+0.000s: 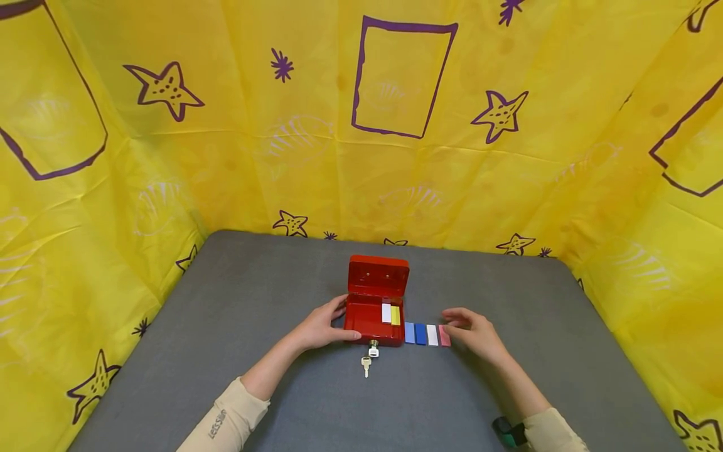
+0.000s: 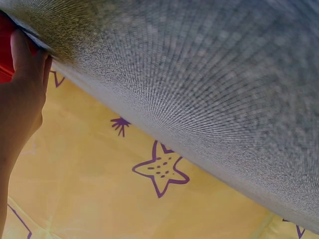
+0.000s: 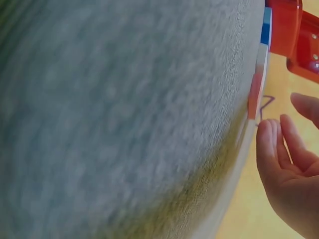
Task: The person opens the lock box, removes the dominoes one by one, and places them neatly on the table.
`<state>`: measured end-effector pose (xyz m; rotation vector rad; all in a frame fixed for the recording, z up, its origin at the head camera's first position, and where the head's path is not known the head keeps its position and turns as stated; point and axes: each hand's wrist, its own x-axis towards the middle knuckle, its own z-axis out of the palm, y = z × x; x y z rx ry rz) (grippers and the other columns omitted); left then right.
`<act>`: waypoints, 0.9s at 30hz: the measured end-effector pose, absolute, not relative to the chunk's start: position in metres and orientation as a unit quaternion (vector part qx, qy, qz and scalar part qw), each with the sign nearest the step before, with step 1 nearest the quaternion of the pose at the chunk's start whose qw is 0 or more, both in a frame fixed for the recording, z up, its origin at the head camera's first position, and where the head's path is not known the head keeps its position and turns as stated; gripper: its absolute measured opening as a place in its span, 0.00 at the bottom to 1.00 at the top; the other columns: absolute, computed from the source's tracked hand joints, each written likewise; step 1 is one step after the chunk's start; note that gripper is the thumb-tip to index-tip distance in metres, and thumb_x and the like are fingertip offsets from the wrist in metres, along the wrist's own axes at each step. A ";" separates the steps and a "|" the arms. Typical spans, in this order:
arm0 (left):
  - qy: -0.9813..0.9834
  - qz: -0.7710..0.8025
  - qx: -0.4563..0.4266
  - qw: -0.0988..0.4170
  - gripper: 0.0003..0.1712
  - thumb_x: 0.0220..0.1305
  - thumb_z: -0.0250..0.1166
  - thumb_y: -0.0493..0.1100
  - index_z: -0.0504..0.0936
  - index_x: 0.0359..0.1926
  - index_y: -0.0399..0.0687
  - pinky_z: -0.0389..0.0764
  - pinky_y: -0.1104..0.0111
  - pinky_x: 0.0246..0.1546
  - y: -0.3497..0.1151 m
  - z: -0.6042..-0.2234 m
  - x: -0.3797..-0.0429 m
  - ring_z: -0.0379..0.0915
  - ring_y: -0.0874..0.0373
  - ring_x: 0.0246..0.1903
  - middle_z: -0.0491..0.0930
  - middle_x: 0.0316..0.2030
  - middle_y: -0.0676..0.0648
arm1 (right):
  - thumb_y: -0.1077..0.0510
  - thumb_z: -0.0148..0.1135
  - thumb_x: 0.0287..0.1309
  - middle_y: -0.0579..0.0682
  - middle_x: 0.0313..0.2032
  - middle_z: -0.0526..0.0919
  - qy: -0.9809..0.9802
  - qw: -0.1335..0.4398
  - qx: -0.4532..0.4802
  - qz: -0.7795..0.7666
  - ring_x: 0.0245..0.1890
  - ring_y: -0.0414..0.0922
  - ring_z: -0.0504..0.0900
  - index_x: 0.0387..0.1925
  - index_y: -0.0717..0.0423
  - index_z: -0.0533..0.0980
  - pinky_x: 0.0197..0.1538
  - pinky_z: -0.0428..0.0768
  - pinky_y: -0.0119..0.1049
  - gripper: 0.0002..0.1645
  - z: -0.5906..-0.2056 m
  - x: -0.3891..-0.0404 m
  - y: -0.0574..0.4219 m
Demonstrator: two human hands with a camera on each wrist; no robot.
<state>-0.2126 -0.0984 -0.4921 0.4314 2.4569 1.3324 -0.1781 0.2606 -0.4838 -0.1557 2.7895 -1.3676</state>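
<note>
A small red cash box (image 1: 367, 314) stands on the grey table with its lid (image 1: 378, 276) raised. Inside, at its right side, lie a white block (image 1: 386, 312) and a yellow block (image 1: 395, 315). My left hand (image 1: 323, 326) holds the box's left end, thumb along the front edge and fingers at the far corner. To the right of the box, a light blue block (image 1: 409, 333), a blue block (image 1: 420, 334), a white block (image 1: 432, 335) and a pink block (image 1: 444, 336) form a row. My right hand (image 1: 473, 334), empty, is beside the pink block, thumb and fingers apart (image 3: 294, 149).
One key (image 1: 373, 349) sits in the lock at the box's front, and a second key (image 1: 366, 366) hangs or lies just before it. The grey table (image 1: 271, 270) is bordered by yellow cloth walls (image 1: 316, 169). A dark band (image 1: 508, 432) is by the right sleeve.
</note>
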 end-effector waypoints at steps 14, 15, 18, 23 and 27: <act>0.858 0.465 0.151 0.158 0.54 0.52 0.75 0.54 0.57 0.73 0.41 0.72 0.52 0.59 -0.099 -0.491 -0.211 0.65 0.44 0.65 0.62 0.69 0.38 | 0.60 0.65 0.60 0.62 0.49 0.82 0.837 0.049 -0.022 -0.544 0.42 0.44 0.81 0.55 0.67 0.75 0.44 0.78 0.29 0.23 -0.477 -0.181 0.238; 0.858 0.465 0.150 0.159 0.54 0.52 0.75 0.54 0.57 0.73 0.42 0.72 0.53 0.59 -0.099 -0.490 -0.211 0.65 0.44 0.65 0.62 0.69 0.39 | 0.59 0.65 0.61 0.62 0.49 0.82 0.837 0.050 -0.019 -0.545 0.43 0.45 0.81 0.55 0.67 0.75 0.44 0.78 0.29 0.23 -0.476 -0.181 0.236; 0.857 0.466 0.153 0.156 0.54 0.52 0.75 0.53 0.57 0.73 0.41 0.73 0.52 0.59 -0.099 -0.490 -0.212 0.65 0.44 0.65 0.62 0.69 0.38 | 0.58 0.64 0.62 0.61 0.51 0.81 0.838 0.054 -0.014 -0.543 0.45 0.45 0.80 0.56 0.65 0.75 0.46 0.77 0.28 0.24 -0.474 -0.184 0.230; 0.857 0.466 0.160 0.154 0.54 0.52 0.75 0.54 0.57 0.73 0.40 0.73 0.52 0.59 -0.099 -0.490 -0.212 0.66 0.43 0.64 0.62 0.69 0.38 | 0.59 0.65 0.62 0.63 0.52 0.80 0.830 0.053 -0.027 -0.554 0.47 0.49 0.81 0.57 0.66 0.74 0.48 0.78 0.28 0.24 -0.470 -0.187 0.222; 0.857 0.465 0.157 0.155 0.54 0.52 0.75 0.54 0.57 0.73 0.41 0.72 0.52 0.59 -0.100 -0.490 -0.212 0.66 0.44 0.65 0.62 0.69 0.38 | 0.59 0.64 0.62 0.62 0.53 0.80 0.830 0.060 -0.027 -0.554 0.49 0.49 0.80 0.57 0.65 0.74 0.50 0.79 0.32 0.24 -0.469 -0.189 0.215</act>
